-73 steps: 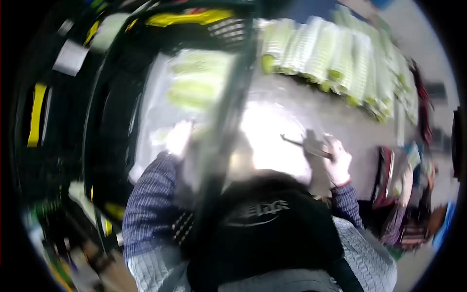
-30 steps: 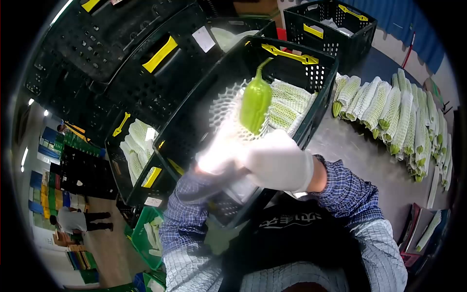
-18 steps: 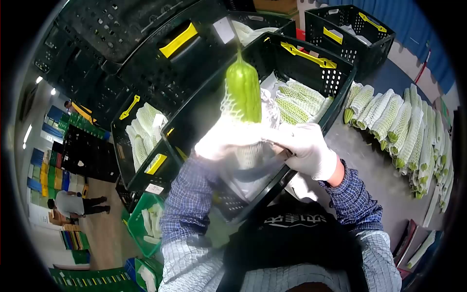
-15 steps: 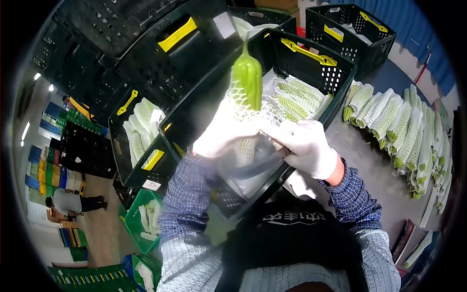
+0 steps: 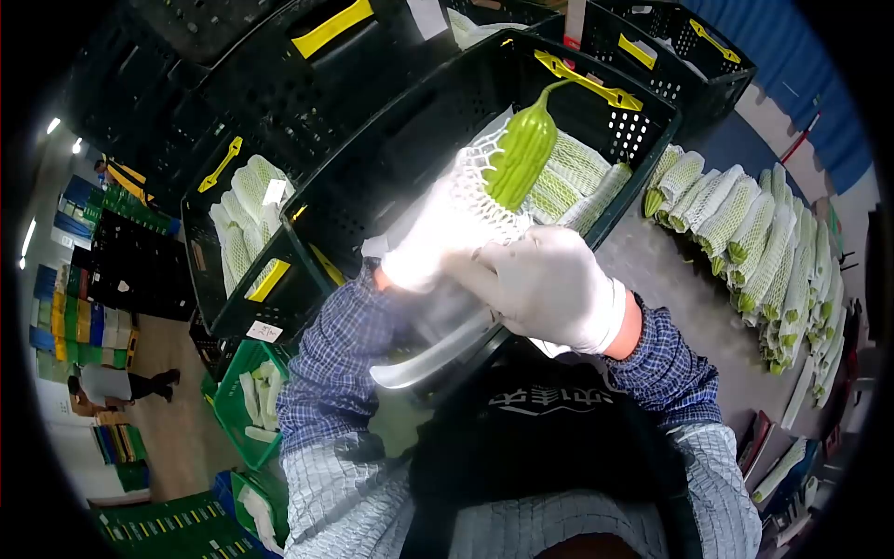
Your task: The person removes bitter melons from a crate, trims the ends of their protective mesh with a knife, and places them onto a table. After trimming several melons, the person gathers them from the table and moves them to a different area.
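Observation:
A ribbed green bitter gourd (image 5: 524,154) with a long curled stem stands tilted over the black crate, its lower part inside a white foam net (image 5: 484,191). My gloved left hand (image 5: 428,238) is closed around the netted part; glare washes out its fingers. My gloved right hand (image 5: 559,284) is closed just below the gourd, its fingertips at the net's lower edge. From under that hand a knife (image 5: 433,357) points down and left, its curved blade catching the light. The knife's handle is hidden by the right hand.
The black crate (image 5: 643,144) under my hands holds netted gourds (image 5: 577,177). More netted gourds (image 5: 754,233) lie in a heap on the grey table to the right. Other crates stand left (image 5: 200,270) and behind (image 5: 605,37). A person (image 5: 107,384) is far left.
The gourd has tipped to the right, with more of its green upper part showing. My right hand has turned, and the knife blade has swung down to the left.

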The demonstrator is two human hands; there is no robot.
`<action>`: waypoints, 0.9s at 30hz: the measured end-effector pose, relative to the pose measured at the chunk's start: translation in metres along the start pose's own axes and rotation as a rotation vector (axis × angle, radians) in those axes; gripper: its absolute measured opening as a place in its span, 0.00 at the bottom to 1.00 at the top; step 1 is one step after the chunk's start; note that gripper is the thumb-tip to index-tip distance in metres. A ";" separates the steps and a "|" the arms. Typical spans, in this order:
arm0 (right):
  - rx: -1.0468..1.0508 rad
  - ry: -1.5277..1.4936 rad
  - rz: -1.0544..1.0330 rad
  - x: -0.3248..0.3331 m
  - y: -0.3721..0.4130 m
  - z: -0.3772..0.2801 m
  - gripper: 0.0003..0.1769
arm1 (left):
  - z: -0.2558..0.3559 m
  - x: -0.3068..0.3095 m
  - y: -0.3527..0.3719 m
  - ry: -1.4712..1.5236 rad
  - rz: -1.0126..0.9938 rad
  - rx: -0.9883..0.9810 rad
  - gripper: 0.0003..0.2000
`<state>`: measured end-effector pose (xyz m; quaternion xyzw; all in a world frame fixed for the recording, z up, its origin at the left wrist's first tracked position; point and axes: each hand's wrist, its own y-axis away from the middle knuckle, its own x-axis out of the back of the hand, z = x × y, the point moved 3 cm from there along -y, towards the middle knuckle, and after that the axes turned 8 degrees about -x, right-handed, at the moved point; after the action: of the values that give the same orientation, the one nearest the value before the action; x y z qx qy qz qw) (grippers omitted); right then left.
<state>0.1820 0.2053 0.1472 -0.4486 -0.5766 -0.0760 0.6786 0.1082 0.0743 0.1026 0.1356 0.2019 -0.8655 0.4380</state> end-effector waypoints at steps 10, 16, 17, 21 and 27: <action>-0.242 -0.132 0.432 0.029 0.011 0.043 0.25 | 0.022 -0.006 -0.017 -0.408 -0.160 -0.024 0.47; -0.445 0.080 0.427 0.048 0.011 0.089 0.30 | 0.018 -0.018 -0.013 -0.663 -0.192 0.013 0.45; -0.441 0.081 0.400 0.048 0.011 0.088 0.33 | 0.019 -0.019 -0.013 -0.671 -0.226 0.014 0.44; -0.393 -0.011 0.439 0.034 0.015 0.100 0.37 | 0.015 -0.015 -0.008 -0.735 -0.273 0.076 0.40; -0.754 0.284 0.073 0.022 0.058 0.164 0.22 | 0.017 -0.004 -0.006 -0.681 -0.201 0.029 0.45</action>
<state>0.1080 0.3628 0.1246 -0.6712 -0.3927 -0.3191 0.5417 0.1048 0.0727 0.1203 -0.1750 0.0441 -0.9025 0.3910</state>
